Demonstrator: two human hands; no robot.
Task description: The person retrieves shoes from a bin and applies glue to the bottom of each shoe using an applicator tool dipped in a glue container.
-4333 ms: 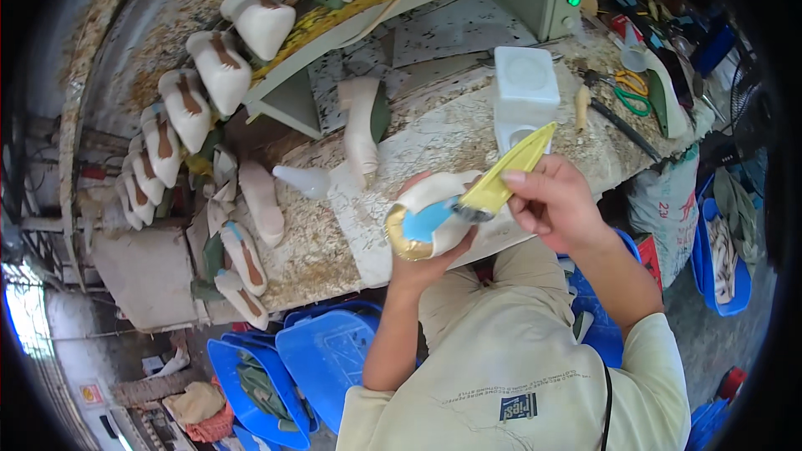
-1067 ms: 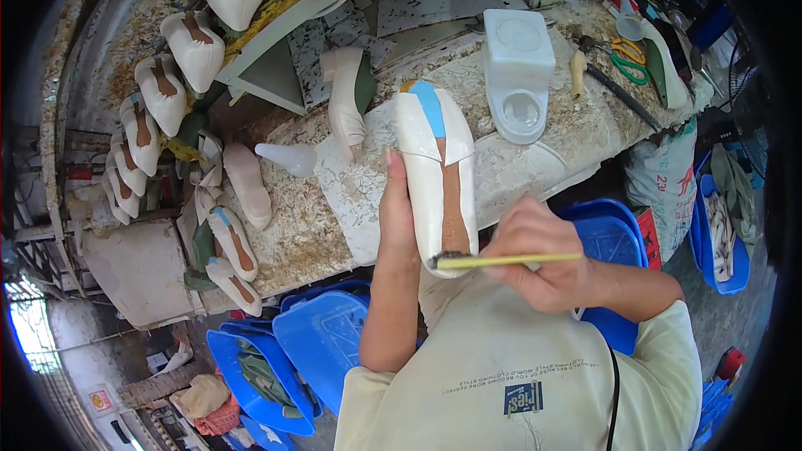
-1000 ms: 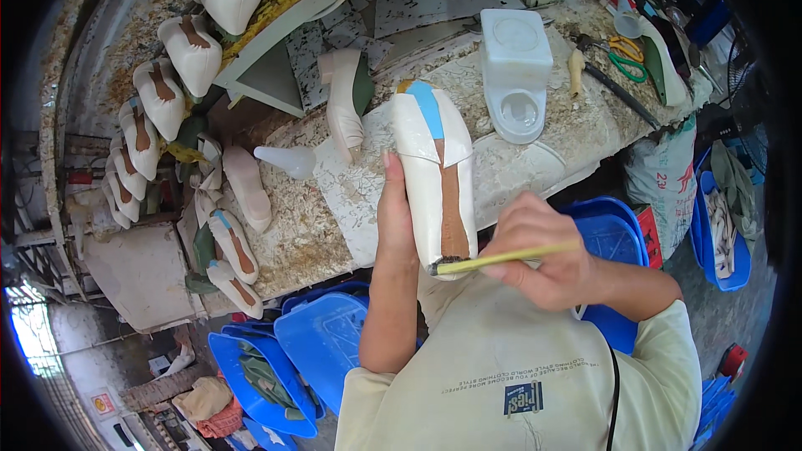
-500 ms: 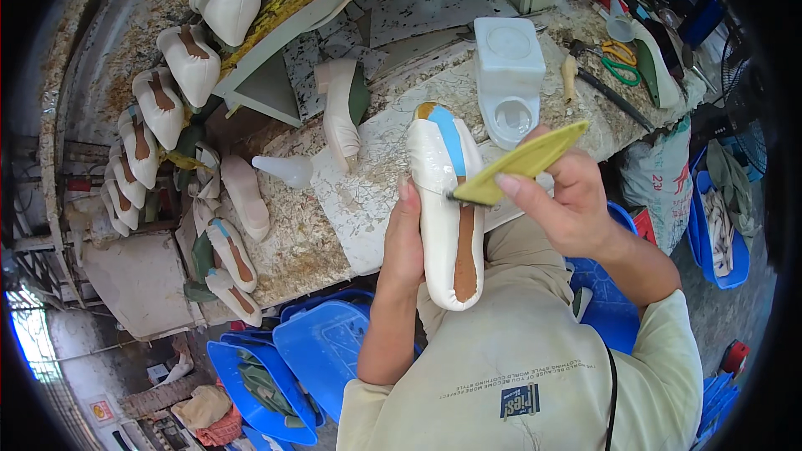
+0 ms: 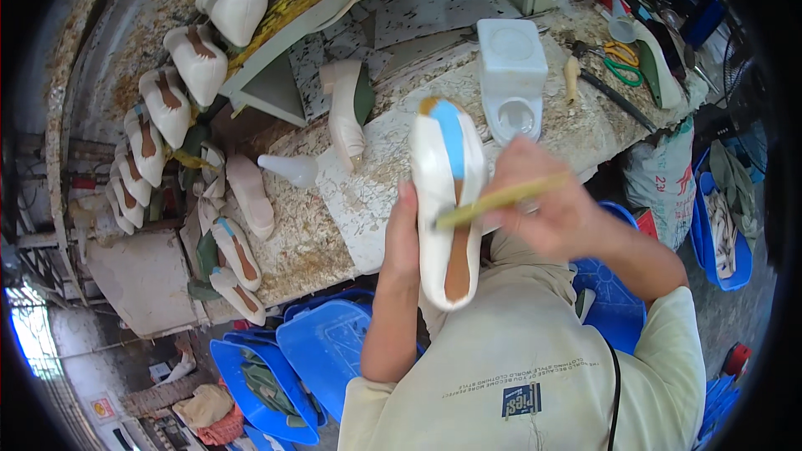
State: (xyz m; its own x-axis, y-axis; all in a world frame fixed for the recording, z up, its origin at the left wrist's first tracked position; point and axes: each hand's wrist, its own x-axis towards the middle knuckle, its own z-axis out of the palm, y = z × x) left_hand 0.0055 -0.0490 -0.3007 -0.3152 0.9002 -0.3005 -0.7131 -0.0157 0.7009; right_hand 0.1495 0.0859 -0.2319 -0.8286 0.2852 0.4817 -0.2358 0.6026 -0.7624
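Note:
My left hand (image 5: 403, 238) grips a white shoe (image 5: 448, 200) sole-up, its brown insole strip and blue tape at the far end showing. My right hand (image 5: 547, 210) holds a yellow-handled brush (image 5: 493, 200), whose tip touches the left edge of the sole near its middle. Both hands are in front of my chest, just off the edge of the stained workbench (image 5: 334, 225). A white plastic glue container (image 5: 511, 75) stands on the bench beyond the shoe.
A white heel form (image 5: 347, 108) and a white cone nozzle (image 5: 288, 169) lie on the bench. Several white shoes (image 5: 180, 83) line a rack at left. Scissors and tools (image 5: 622, 63) lie at right. Blue bins (image 5: 317, 351) sit below.
The shoe turned from heel-toward-me to held lengthwise sole-up. My right hand swung the brush from the lower part of the sole up to its top and back to the middle edge.

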